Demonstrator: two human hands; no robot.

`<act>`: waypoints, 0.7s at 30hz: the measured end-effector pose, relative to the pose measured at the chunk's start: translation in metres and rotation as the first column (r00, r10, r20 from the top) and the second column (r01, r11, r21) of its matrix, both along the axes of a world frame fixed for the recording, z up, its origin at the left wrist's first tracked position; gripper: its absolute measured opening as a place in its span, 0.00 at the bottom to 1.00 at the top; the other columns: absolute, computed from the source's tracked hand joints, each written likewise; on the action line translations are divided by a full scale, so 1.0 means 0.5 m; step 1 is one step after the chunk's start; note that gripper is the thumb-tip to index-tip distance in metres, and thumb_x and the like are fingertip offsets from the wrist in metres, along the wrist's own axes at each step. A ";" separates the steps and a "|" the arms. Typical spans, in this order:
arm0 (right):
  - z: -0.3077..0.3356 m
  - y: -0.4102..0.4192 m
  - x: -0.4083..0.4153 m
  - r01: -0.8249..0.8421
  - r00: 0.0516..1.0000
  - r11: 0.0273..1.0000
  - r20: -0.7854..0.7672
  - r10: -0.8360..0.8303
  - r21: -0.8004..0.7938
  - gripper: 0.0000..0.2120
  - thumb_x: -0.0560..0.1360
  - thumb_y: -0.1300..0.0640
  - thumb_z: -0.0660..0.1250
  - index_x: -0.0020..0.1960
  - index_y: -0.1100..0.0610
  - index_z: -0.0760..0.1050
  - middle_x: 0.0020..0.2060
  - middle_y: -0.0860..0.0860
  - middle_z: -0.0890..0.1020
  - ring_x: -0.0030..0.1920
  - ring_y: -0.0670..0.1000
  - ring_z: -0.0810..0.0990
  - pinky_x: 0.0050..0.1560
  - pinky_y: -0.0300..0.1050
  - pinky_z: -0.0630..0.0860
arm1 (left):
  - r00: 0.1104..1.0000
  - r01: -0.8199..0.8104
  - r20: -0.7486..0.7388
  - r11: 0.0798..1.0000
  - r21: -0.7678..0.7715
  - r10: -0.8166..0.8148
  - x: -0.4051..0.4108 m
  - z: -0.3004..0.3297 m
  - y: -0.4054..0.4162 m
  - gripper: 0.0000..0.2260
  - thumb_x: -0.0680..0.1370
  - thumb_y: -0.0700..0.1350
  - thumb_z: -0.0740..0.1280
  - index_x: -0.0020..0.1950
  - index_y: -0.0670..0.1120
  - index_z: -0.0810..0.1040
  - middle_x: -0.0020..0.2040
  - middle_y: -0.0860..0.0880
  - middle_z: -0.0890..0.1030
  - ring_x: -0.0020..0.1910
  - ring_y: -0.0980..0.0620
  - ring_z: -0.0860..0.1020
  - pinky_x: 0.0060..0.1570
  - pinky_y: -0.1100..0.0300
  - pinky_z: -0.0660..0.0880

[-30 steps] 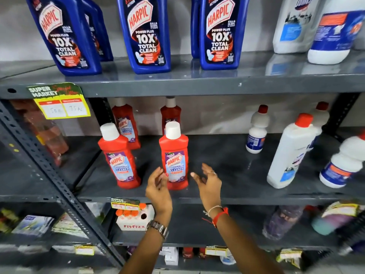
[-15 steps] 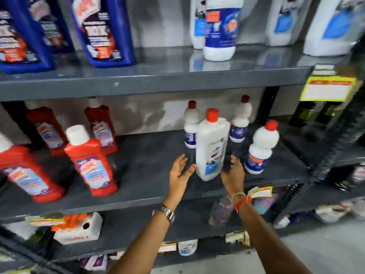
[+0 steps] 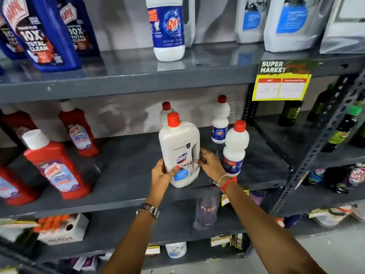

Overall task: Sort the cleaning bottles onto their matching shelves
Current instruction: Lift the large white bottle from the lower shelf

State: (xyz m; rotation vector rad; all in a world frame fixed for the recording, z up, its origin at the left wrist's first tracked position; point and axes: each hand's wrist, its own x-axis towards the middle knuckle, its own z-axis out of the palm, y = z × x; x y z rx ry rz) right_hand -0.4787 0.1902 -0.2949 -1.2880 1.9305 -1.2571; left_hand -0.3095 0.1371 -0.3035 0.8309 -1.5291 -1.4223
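A white Domex bottle (image 3: 180, 147) with a red cap stands at the middle of the grey middle shelf (image 3: 126, 175). My left hand (image 3: 163, 176) grips its lower left side, thumb across the label. My right hand (image 3: 210, 164) holds its right side at the handle recess. Three small white Rin bottles with red caps stand close by: one (image 3: 235, 149) just right of my right hand, one (image 3: 220, 119) behind it, one (image 3: 166, 111) partly hidden behind the Domex bottle. Red Harpic bottles (image 3: 57, 167) occupy the shelf's left part.
The top shelf (image 3: 138, 76) carries blue Harpic bottles (image 3: 37, 34) at left, a large Rin bottle (image 3: 167, 28) in the middle and white jugs (image 3: 292, 22) at right. A yellow price tag (image 3: 281, 84) hangs from its edge. Dark bottles (image 3: 339, 131) fill the neighbouring rack at right.
The view swung right from the red Harpic bottles. Both hands moved to the white Domex bottle and closed on its sides.
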 end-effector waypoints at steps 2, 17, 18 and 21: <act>-0.003 0.034 0.019 0.011 0.997 0.998 -0.077 -0.016 -0.054 0.19 0.71 0.68 0.65 0.61 0.62 0.72 0.57 0.60 0.80 0.58 0.58 0.79 0.62 0.52 0.74 | 1.000 0.006 -0.007 1.000 0.017 -0.006 0.020 0.008 0.022 0.16 0.69 0.35 0.70 0.56 0.42 0.74 0.55 0.42 0.80 0.51 0.46 0.80 0.47 0.60 0.81; 0.259 0.162 0.245 0.160 0.943 0.710 -0.107 -0.315 -0.686 0.20 0.73 0.55 0.65 0.65 0.55 0.70 0.44 0.60 0.85 0.42 0.59 0.83 0.43 0.59 0.81 | 0.983 -0.036 -0.177 0.917 -0.398 -0.038 0.217 0.362 0.139 0.25 0.58 0.60 0.75 0.50 0.50 0.78 0.44 0.59 0.85 0.47 0.55 0.82 0.43 0.64 0.79; 0.295 0.154 0.254 0.160 0.938 0.682 -0.105 -0.330 -0.714 0.20 0.73 0.53 0.64 0.65 0.54 0.70 0.42 0.60 0.86 0.41 0.59 0.83 0.41 0.59 0.80 | 0.982 -0.046 -0.186 0.898 -0.438 -0.041 0.228 0.401 0.136 0.26 0.57 0.60 0.75 0.50 0.49 0.79 0.44 0.59 0.85 0.47 0.55 0.82 0.44 0.64 0.79; 0.407 0.121 0.278 0.156 0.933 0.599 -0.082 -0.351 -0.786 0.20 0.73 0.52 0.64 0.64 0.52 0.71 0.41 0.63 0.85 0.42 0.64 0.83 0.42 0.61 0.79 | 0.981 -0.067 -0.190 0.841 -0.537 -0.043 0.250 0.518 0.116 0.23 0.58 0.58 0.75 0.48 0.49 0.79 0.41 0.60 0.85 0.44 0.59 0.82 0.43 0.66 0.78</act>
